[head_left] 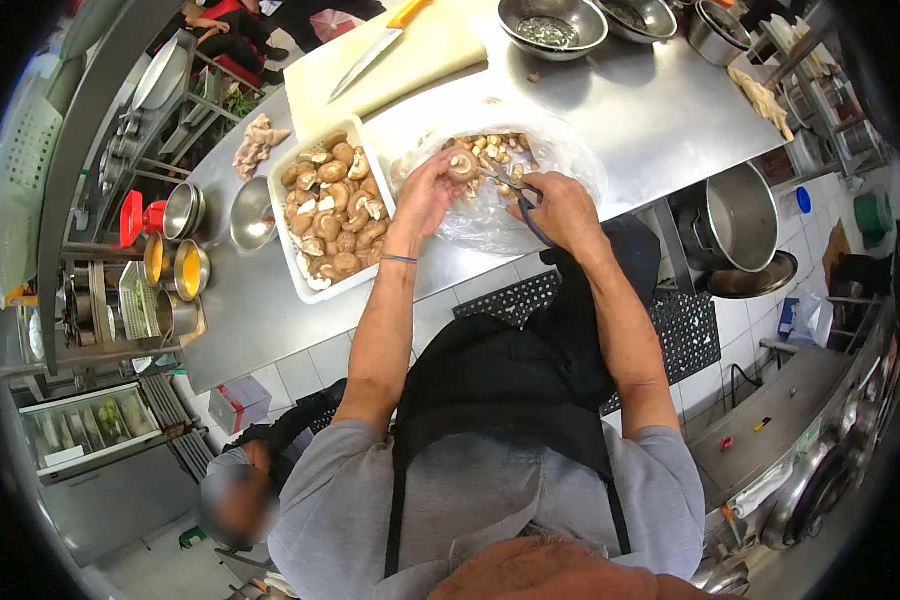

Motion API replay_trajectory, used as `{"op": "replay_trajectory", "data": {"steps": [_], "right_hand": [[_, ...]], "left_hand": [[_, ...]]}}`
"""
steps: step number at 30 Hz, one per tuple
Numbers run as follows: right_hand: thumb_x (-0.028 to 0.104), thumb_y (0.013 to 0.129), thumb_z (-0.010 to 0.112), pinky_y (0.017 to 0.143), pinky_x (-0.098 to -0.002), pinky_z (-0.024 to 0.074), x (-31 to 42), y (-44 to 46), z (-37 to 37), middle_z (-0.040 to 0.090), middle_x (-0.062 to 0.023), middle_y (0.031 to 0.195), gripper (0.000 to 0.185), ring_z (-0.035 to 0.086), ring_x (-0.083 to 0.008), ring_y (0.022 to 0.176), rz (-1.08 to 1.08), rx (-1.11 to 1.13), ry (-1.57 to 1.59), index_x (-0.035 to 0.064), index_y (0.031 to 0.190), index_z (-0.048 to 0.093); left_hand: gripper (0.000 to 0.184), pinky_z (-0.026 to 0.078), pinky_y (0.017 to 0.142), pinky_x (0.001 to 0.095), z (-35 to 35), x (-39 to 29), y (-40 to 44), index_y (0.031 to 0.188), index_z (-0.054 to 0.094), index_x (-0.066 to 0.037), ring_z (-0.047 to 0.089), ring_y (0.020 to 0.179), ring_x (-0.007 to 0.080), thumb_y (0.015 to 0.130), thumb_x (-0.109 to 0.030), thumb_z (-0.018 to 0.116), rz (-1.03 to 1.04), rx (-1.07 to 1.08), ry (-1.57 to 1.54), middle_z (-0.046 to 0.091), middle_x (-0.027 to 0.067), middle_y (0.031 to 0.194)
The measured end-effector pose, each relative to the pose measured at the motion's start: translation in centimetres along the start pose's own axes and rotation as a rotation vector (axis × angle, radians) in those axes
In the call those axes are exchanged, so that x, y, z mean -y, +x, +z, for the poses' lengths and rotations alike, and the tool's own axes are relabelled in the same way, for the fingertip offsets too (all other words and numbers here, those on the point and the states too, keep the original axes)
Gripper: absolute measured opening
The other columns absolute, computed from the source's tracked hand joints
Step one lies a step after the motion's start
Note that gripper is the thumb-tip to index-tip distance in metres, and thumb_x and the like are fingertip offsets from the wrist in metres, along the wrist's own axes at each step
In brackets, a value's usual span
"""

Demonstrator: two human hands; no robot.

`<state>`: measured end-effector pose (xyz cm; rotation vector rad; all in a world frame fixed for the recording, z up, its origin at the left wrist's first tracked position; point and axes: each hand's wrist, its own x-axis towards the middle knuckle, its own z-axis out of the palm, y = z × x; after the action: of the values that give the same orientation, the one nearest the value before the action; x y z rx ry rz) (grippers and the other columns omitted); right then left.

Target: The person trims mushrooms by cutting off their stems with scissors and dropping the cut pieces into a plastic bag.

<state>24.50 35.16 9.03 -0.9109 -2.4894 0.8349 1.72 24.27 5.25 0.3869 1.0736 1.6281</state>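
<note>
Over the plastic bag [490,234], the left grip [425,195] is pinching a mushroom [462,166] while the right grip [567,212] is clamping scissors [510,182], their long axis slanting toward that mushroom from its right. The bag is holding small mushroom pieces [505,148]; left of the bag, a white tub [345,287] is holding many whole-looking mushrooms [345,225].

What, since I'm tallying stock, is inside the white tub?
Shiitake mushrooms, some cap-up, some showing pale undersides, fill the white tub. The top ones cover any lower layers and the tub's floor, so those cannot be seen.
</note>
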Motion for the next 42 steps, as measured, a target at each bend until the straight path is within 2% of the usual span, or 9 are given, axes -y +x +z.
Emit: {"op": "replay_trajectory", "data": {"steps": [4,8,13,23,32,35,38,41,42], "right_hand": [[0.032,0.075,0.086,0.077,-0.0481,0.0568,0.4,0.0,0.7,0.071,-0.0191,0.092,0.039,0.070,-0.0390,0.086,-0.008,0.002,-0.056,0.0075,0.103,0.076],[0.030,0.076,0.086,0.076,-0.0498,0.0572,1.0,-0.1,0.9,0.071,-0.0185,0.093,0.037,0.071,-0.0393,0.088,0.015,0.000,-0.116,0.0074,0.103,0.074],[0.019,0.075,0.081,0.076,-0.0511,0.0575,0.9,-0.4,1.4,0.071,-0.0186,0.092,0.032,0.071,-0.0397,0.089,0.022,0.008,-0.139,0.0077,0.104,0.074],[0.003,0.073,0.068,0.073,-0.0498,0.0585,1.3,-0.4,2.1,0.071,-0.0222,0.091,0.022,0.071,-0.0416,0.083,0.014,-0.005,-0.187,0.0030,0.095,0.074],[0.009,0.075,0.073,0.073,-0.0499,0.0577,0.0,-0.1,3.0,0.071,-0.0231,0.081,0.016,0.071,-0.0417,0.078,-0.036,0.041,-0.161,0.0021,0.089,0.075],[0.022,0.080,0.080,0.072,-0.0484,0.0582,0.1,-0.1,2.8,0.070,-0.0222,0.075,0.023,0.071,-0.0382,0.070,-0.031,0.026,0.000,0.0007,0.086,0.072],[0.034,0.085,0.084,0.049,-0.0376,0.0519,-0.1,0.7,2.2,0.068,-0.0097,0.064,0.034,0.065,-0.0226,0.051,0.190,0.316,0.329,0.0021,0.085,0.072],[0.038,0.087,0.083,0.042,-0.0321,0.0449,-0.3,1.1,2.2,0.064,-0.0025,0.064,0.039,0.055,-0.0123,0.044,0.501,0.361,1.004,0.0016,0.093,0.072],[0.036,0.087,0.084,0.047,-0.0297,0.0452,0.7,1.2,1.4,0.063,-0.0012,0.068,0.041,0.055,-0.0102,0.049,0.547,0.282,1.094,0.0010,0.104,0.071]], "left_hand": [[0.040,0.049,0.082,0.0284,0.9,0.2,-0.2,0.138,0.058,0.000,0.063,0.101,0.0144,0.110,-0.026,0.048,0.012,-0.017,0.090,0.069,0.0082,0.120],[0.045,0.046,0.078,0.0266,-0.3,1.1,0.6,0.146,0.052,0.001,0.060,0.097,0.0117,0.112,-0.028,0.044,0.018,0.004,0.241,0.068,0.0052,0.119],[0.045,0.044,0.077,0.0246,0.0,1.2,0.4,0.141,0.057,-0.001,0.057,0.094,0.0090,0.111,-0.033,0.048,0.046,-0.010,0.440,0.068,0.0019,0.116],[0.045,0.046,0.078,0.0265,-1.0,3.2,0.9,0.137,0.060,0.001,0.056,0.089,0.0114,0.111,-0.034,0.046,0.063,0.090,0.420,0.067,0.0029,0.108],[0.043,0.048,0.077,0.0273,-1.0,2.9,0.9,0.128,0.064,0.002,0.057,0.085,0.0127,0.112,-0.032,0.042,0.036,0.016,0.407,0.069,0.0056,0.099],[0.041,0.050,0.075,0.0286,-0.8,2.6,0.8,0.124,0.064,0.001,0.061,0.085,0.0146,0.113,-0.031,0.041,0.053,0.009,0.425,0.069,0.0080,0.102],[0.039,0.054,0.072,0.0303,0.6,1.8,0.2,0.124,0.060,0.003,0.066,0.084,0.0180,0.112,-0.030,0.041,0.058,-0.052,0.364,0.069,0.0113,0.105],[0.038,0.057,0.069,0.0310,0.9,1.7,0.3,0.128,0.056,0.004,0.069,0.083,0.0205,0.112,-0.028,0.042,0.072,-0.087,0.309,0.068,0.0138,0.108],[0.039,0.057,0.068,0.0309,0.7,1.7,0.3,0.129,0.055,0.004,0.069,0.082,0.0209,0.112,-0.028,0.042,0.069,-0.098,0.337,0.068,0.0145,0.108]]}}
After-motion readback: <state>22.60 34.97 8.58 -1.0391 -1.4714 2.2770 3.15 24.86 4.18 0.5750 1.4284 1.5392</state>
